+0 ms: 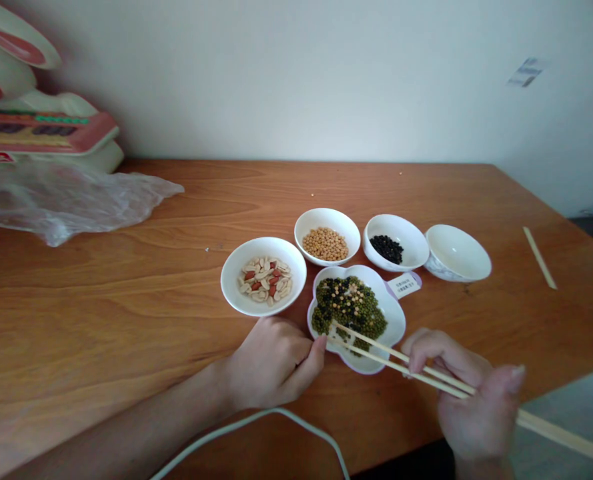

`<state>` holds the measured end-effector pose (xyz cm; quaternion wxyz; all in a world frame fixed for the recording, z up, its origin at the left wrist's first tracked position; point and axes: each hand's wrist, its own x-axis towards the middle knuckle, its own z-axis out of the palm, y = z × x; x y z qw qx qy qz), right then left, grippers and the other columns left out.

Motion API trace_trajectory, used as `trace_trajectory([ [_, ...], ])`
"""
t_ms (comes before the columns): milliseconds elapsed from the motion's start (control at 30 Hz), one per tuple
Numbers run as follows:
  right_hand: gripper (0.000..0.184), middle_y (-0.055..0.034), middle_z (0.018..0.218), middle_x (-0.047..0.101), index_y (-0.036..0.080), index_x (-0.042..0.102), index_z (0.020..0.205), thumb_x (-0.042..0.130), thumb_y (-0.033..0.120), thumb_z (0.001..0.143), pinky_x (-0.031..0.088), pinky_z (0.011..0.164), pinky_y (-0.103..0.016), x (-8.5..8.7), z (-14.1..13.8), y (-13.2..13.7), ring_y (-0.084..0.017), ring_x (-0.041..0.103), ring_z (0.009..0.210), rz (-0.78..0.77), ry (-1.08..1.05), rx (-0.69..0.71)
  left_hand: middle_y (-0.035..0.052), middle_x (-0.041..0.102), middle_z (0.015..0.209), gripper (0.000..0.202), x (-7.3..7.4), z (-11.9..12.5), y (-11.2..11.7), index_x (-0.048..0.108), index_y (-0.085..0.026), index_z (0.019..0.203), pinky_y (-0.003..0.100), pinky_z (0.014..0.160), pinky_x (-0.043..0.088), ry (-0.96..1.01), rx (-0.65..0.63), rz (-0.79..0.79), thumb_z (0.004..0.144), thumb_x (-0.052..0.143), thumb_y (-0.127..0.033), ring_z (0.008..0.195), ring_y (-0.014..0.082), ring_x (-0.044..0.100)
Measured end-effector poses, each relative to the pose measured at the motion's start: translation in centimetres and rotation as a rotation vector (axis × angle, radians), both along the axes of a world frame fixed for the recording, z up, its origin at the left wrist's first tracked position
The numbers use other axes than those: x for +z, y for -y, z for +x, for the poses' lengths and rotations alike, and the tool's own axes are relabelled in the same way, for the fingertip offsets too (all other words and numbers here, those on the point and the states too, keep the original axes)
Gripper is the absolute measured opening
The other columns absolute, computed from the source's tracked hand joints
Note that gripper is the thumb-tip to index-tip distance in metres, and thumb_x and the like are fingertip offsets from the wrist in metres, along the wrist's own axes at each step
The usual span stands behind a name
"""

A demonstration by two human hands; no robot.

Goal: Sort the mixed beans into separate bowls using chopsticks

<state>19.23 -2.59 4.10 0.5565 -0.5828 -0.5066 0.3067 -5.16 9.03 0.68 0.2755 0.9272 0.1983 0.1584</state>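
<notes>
My right hand [471, 393] holds a pair of wooden chopsticks [396, 359]. Their tips, slightly apart, reach into a flower-shaped dish [396, 327] with a purple rim. Inside it lie mixed green mung beans [373, 323], black beans and yellow soybeans; I cannot see a bean between the tips. My left hand [276, 363] is closed at the dish's near-left edge, thumb at the rim, fingers curled under and partly hidden. Just beyond the left hand stands a white bowl [231, 283] of peanuts [266, 279].
Behind the dish are a bowl of soybeans [325, 243], a bowl of black beans [386, 249] and a bowl with nothing in it [459, 250]. A wooden stick [539, 258] lies at the right. Clear plastic [86, 200] is at the left. A white cable [256, 417] crosses the front.
</notes>
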Motion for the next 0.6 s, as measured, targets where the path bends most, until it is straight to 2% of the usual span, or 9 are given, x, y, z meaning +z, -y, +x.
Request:
trace_trajectory([
  [267, 0.084, -0.0057, 0.058, 0.061, 0.022, 0.070, 0.066, 0.023, 0.081, 0.102, 0.049, 0.056, -0.035, -2.7, 0.1, 0.7, -0.022, 0.060, 0.059, 0.105, -0.153, -0.027, 0.0013, 0.063, 0.056, 0.057, 0.2, 0.0, 0.1, 0.051, -0.018, 0.060, 0.036, 0.055, 0.026, 0.022, -0.010, -0.014, 0.114, 0.034, -0.025, 0.044, 0.0097, 0.045],
  [600, 0.083, -0.0046, 0.054, 0.057, 0.021, 0.067, 0.062, 0.027, 0.082, 0.101, 0.042, 0.055, -0.035, -1.2, 0.0, 1.4, -0.020, 0.055, 0.054, 0.077, -0.075, -0.009, 0.0016, 0.061, 0.055, 0.058, 0.2, 0.0, 0.1, 0.055, -0.018, 0.061, 0.035, 0.055, 0.029, 0.019, -0.012, -0.010, 0.114, 0.034, -0.024, 0.044, 0.0103, 0.045],
])
